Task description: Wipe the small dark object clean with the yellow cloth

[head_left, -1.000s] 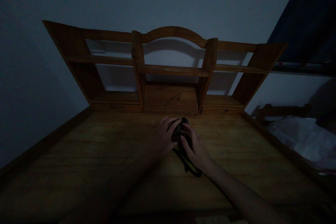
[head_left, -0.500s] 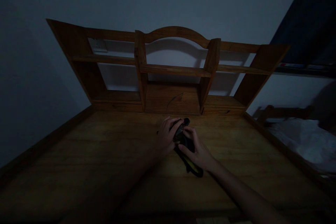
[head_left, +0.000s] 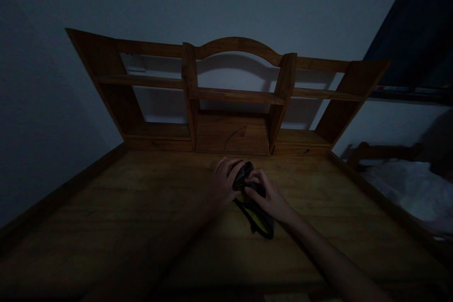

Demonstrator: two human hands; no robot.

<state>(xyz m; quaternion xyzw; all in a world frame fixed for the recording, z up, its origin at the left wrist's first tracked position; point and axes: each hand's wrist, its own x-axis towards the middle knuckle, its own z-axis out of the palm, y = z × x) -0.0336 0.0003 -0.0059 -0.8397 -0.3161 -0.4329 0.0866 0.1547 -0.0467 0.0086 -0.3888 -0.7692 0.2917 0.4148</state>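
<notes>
In the dim head view, my left hand (head_left: 223,182) curls around a small, dark, glossy object (head_left: 242,177); its exact kind cannot be made out. My right hand (head_left: 272,199) comes in from the right, with thumb and fingers bent together at the object's near right side. What those fingertips pinch, if anything, is too dark to see. Beneath both hands lies an opened black pouch-like thing with a yellow-green lining (head_left: 261,221), its near end pointing down to the right. Part of it is hidden under my right hand.
All this is on a wooden desk (head_left: 141,207) with raised side edges. Along its back stands a wooden shelf unit (head_left: 235,96) against the wall. A pale, rumpled cloth (head_left: 410,188) lies beyond the desk's right edge.
The glossy object has tilted slightly within my left hand. My right hand has shifted a little, with its fingers drawn closer together, and more of the yellow-green lining shows.
</notes>
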